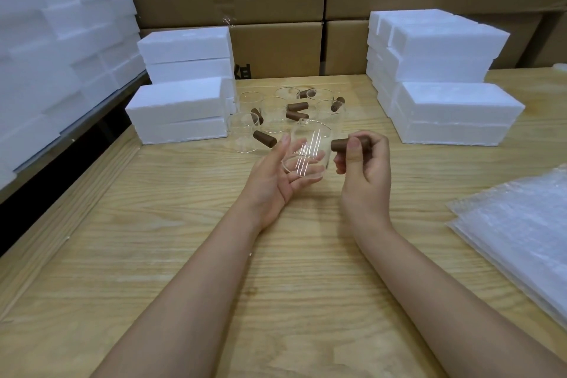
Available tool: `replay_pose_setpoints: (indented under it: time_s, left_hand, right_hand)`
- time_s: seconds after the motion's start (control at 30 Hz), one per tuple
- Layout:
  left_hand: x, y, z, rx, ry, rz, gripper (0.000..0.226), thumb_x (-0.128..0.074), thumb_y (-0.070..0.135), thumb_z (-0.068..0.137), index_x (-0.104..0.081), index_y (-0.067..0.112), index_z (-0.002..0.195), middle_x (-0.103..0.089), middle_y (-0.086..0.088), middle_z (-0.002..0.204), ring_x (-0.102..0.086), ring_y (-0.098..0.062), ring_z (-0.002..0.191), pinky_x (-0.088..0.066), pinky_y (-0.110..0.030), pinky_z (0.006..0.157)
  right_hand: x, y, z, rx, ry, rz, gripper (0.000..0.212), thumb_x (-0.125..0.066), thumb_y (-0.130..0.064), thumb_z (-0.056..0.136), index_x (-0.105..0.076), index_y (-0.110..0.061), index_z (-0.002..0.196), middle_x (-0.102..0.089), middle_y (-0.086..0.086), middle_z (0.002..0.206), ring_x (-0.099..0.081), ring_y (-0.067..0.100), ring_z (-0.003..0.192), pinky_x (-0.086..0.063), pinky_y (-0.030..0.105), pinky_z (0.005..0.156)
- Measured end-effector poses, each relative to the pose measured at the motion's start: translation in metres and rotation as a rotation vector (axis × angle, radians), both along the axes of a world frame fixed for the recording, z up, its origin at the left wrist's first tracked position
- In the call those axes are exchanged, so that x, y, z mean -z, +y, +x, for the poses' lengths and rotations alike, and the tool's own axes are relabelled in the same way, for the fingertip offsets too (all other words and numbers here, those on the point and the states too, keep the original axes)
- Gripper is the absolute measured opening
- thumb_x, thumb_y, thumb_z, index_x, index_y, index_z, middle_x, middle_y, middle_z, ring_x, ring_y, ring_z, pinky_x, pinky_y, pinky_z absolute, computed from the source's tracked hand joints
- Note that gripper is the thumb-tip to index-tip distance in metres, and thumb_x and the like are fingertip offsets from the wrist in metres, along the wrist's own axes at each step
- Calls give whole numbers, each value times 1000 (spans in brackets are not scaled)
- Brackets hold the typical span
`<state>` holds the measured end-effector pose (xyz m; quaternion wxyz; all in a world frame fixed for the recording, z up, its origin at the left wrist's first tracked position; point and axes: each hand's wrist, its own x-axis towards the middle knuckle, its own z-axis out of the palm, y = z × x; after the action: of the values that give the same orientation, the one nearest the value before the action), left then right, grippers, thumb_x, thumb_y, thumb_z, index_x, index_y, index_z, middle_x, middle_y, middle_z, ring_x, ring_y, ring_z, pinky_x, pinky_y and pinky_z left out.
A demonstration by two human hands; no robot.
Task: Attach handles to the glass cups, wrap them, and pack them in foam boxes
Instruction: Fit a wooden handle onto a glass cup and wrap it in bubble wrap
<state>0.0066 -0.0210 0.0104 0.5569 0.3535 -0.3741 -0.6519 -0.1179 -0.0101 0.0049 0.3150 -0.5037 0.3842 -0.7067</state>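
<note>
Two hands work above the table's (184,224) middle: your left hand (276,176) clasps a tilted cup (308,144) between thumb and fingers, while your right hand (365,163) pinches a brown handle (341,144) whose end meets the cup's wall. Step in hand, by the look of it: attaching the handle. Next you likely need to seat it firmly while keeping the glass steady. More cups (273,110) and loose handles (264,139) wait near the far edge between foam boxes (181,110); wrap (521,224) lies at the right edge.
</note>
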Motion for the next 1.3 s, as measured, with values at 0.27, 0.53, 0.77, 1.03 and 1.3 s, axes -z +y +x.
replay_pose_setpoints:
  time_s: [0.27, 0.53, 0.77, 1.03, 1.3]
  left_hand:
    - [3, 0, 5, 15, -8, -150, 58, -49, 25, 88, -42, 3, 142, -60, -18, 129, -58, -31, 120, -48, -39, 98]
    - [6, -3, 7, 89, 28, -145, 67, -58, 23, 88, -32, 6, 147, -67, -12, 118, -62, -25, 115, -41, -45, 106]
    - [7, -4, 11, 175, 3, -115, 86, -83, 47, 58, -52, 14, 132, -69, -8, 112, -67, -14, 85, -49, -29, 84]
    - [8, -3, 7, 46, -93, -165, 41, -60, 28, 79, -59, 19, 119, -68, -4, 108, -65, -8, 85, -50, -22, 80]
    - [5, 1, 4, -3, -122, -194, 94, -92, 46, 44, -57, 17, 125, -72, -9, 111, -65, -27, 110, -49, -38, 101]
  right_hand:
    - [5, 9, 20, -128, -145, 282, 63, -73, -54, 58, -32, -35, 102, -52, 0, 101, -65, 29, 93, -48, 15, 68]
    - [8, 10, 22, -214, -199, 268, 53, -78, -39, 61, -44, -26, 100, -51, 3, 105, -63, 30, 99, -53, 39, 89]
    - [-2, 12, 21, -406, -484, 299, 46, -68, -40, 69, -50, -10, 99, -62, 16, 103, -65, 21, 81, -56, 31, 75]
    - [-2, 9, 19, -405, -501, 356, 31, -58, -33, 91, -51, -9, 110, -69, -5, 88, -68, 21, 85, -58, 32, 79]
    - [5, 8, 16, -185, -158, 219, 54, -73, -47, 60, -40, -35, 102, -43, 4, 111, -58, 34, 109, -50, 43, 95]
